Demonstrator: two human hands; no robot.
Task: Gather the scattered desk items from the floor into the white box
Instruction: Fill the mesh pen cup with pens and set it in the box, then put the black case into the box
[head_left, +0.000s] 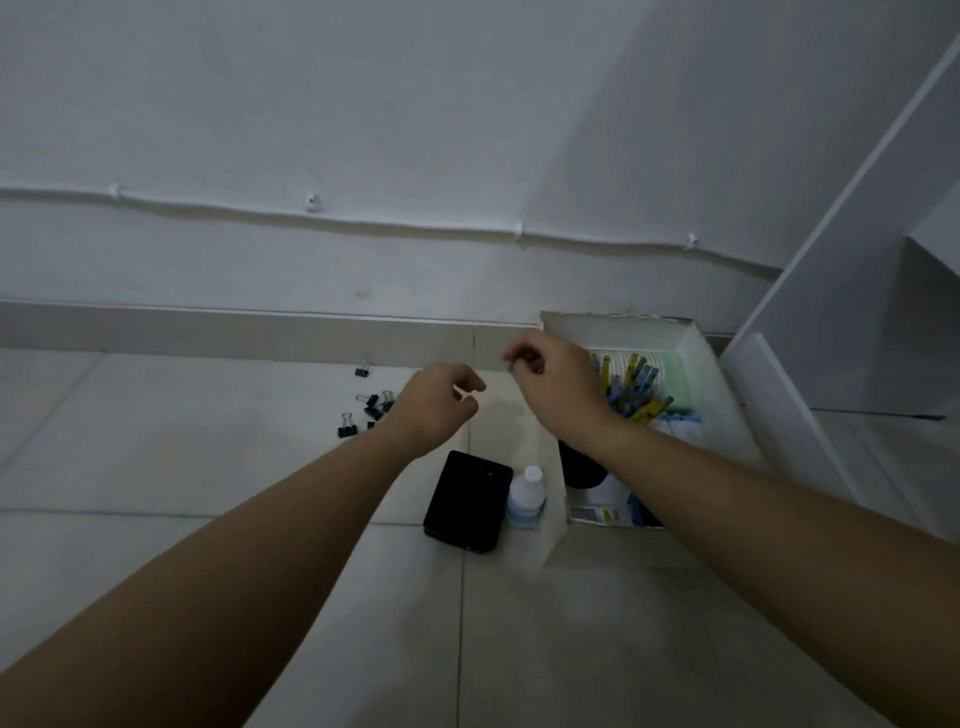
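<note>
Here, both bare arms reach forward over the tiled floor toward the wall. The left hand hangs above the floor with its fingers curled in; blur keeps me from telling whether that grip holds anything small. The right hand is raised at the left rim of the white box, fingers likewise curled toward the thumb; whether this grip pinches something cannot be told.

The box stands on the floor against the skirting, right of both hands. Inside it lie coloured pegs, yellow and blue among them, with a dark round item partly hidden beneath the right forearm and some packets at the near end.

Items on the floor: a cluster of black binder clips just left of the left hand, one apart near the skirting; a black flat case below the left wrist; a small white bottle upright between the case and the box, touching or nearly touching both.

A white cable runs clipped along the wall.
</note>
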